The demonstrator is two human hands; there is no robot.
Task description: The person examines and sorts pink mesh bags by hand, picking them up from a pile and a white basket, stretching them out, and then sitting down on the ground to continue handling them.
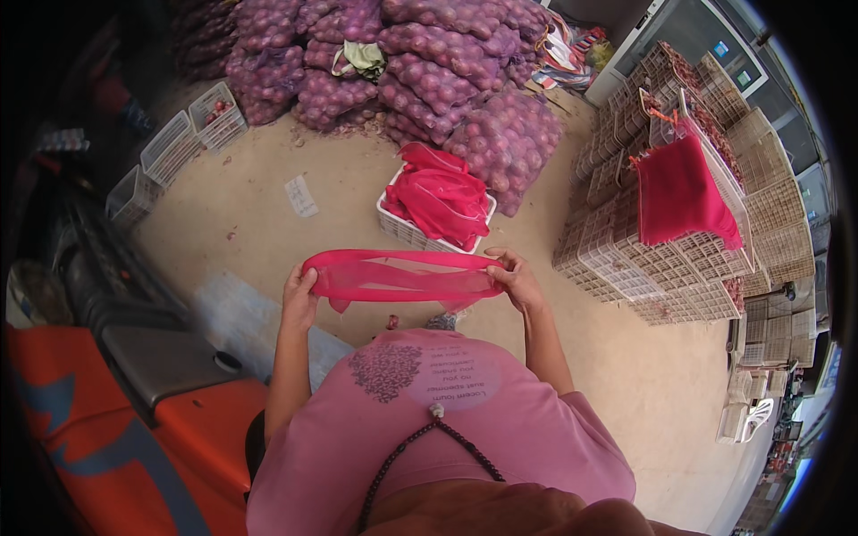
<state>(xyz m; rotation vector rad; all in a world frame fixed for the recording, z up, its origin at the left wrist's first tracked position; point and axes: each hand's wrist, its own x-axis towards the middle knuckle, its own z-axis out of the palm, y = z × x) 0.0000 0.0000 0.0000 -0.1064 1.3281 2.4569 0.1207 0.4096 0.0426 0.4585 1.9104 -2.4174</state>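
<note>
- Red mesh sack (402, 275), stretched open into a wide loop, hangs between both hands in front of the person's chest.
- Left hand (299, 297) grips the sack's left end, fingers closed round the mesh.
- Right hand (516, 279) pinches the right end, fingers curled onto the rim.
- Just beyond the sack, a white plastic crate (407, 230) stands on the sandy floor (268, 232), heaped with more red mesh sacks (440, 198).
- Behind it, a pile of filled purple net bags of onions (420, 71).
- To the right, stacked pale crates (661, 259) with another red sack (681, 192) draped over them.
- At the left, empty white crates (179, 147) and an orange vehicle (107, 429).
</note>
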